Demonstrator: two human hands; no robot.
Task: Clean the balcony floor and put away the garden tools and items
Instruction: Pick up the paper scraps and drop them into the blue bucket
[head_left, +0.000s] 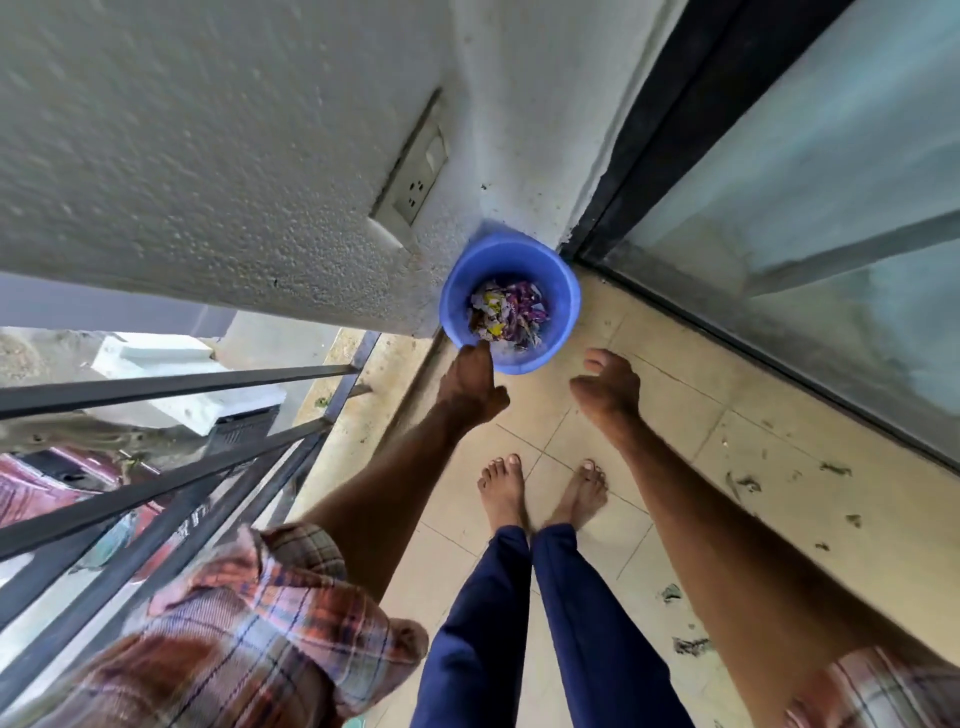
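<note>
The left hand (470, 387) grips the near rim of the blue bucket (563, 291). The bucket sits in the corner by the wall and the glass door (810, 171). The right hand (608, 387) is loose and holds nothing. I think the next move is to lift the bucket away. Leaf bits (743, 483) lie on the floor, and the railing (171, 384) is close.

Tiled floor (675, 395): blue bucket (563, 291) in corner, leaf scraps (748, 483), bare feet (501, 491).
</note>
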